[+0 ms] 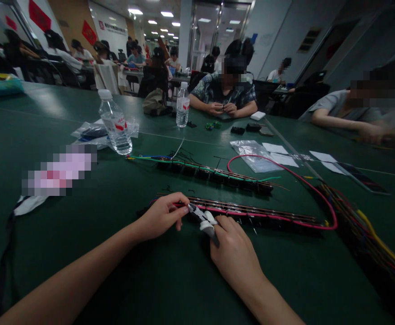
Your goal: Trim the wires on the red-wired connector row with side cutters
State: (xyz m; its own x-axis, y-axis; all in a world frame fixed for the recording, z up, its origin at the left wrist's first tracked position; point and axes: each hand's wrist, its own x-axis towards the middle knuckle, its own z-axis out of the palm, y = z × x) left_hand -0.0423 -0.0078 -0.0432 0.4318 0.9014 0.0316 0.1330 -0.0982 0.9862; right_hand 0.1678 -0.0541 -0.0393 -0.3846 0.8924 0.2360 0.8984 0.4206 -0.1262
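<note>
A long wire harness (pixel 258 212) with a pink cable and black clips lies across the green table (pixel 170 280) just beyond my hands. My left hand (pixel 162 215) pinches the harness at its left end. My right hand (pixel 233 246) grips small pliers with white handles (pixel 206 221), whose tip points at the spot by my left fingers. A second harness (pixel 214 172) with green and blue wires lies further back, parallel to the first.
Two water bottles (pixel 116 126) (pixel 182 106) stand further back, with plastic bags (pixel 254 155) and paper slips nearby. A bundle of coloured wires (pixel 369 234) runs along the right. A phone (pixel 361 177) lies at right. Other people sit across the table.
</note>
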